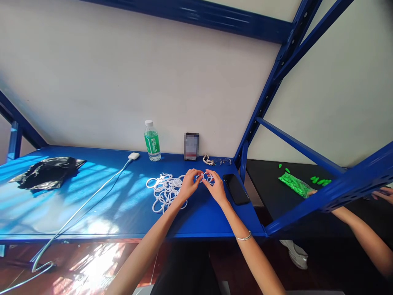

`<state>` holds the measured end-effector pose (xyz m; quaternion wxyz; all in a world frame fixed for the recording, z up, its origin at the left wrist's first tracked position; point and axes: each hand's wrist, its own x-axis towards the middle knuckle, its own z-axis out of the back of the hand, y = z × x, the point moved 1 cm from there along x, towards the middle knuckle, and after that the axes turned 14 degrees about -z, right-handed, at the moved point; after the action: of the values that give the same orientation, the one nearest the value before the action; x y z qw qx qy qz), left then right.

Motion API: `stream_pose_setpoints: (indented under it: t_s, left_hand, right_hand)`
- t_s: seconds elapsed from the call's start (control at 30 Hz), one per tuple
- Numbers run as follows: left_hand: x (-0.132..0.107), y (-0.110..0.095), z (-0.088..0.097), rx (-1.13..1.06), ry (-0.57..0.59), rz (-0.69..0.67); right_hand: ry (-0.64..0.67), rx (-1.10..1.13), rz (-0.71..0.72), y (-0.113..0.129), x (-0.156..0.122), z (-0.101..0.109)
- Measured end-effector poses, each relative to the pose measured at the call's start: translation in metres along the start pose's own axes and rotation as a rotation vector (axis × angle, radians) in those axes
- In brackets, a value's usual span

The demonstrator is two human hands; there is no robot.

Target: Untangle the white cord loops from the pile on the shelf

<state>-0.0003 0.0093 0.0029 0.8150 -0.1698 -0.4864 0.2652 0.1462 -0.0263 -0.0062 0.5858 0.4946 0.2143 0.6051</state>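
Observation:
A tangled pile of white loops lies on the blue shelf. My left hand rests at the pile's right edge, fingers pinched on a white loop. My right hand meets it from the right, fingers closed on the same loop. A thin bracelet circles my right wrist.
A black phone lies just right of my hands. At the back stand a green-labelled water bottle, a small dark box and glasses. A white charger and cable and black bag lie left. Another person's arm works near green pieces.

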Motion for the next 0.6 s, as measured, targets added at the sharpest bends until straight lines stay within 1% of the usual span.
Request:
stream_pose_setpoints:
  t_s: [0.6]
  left_hand:
    - [-0.0012, 0.0047, -0.0013, 0.028, 0.046, -0.015]
  right_hand:
    - [0.02, -0.013, -0.019, -0.0004, 0.0007, 0.0006]
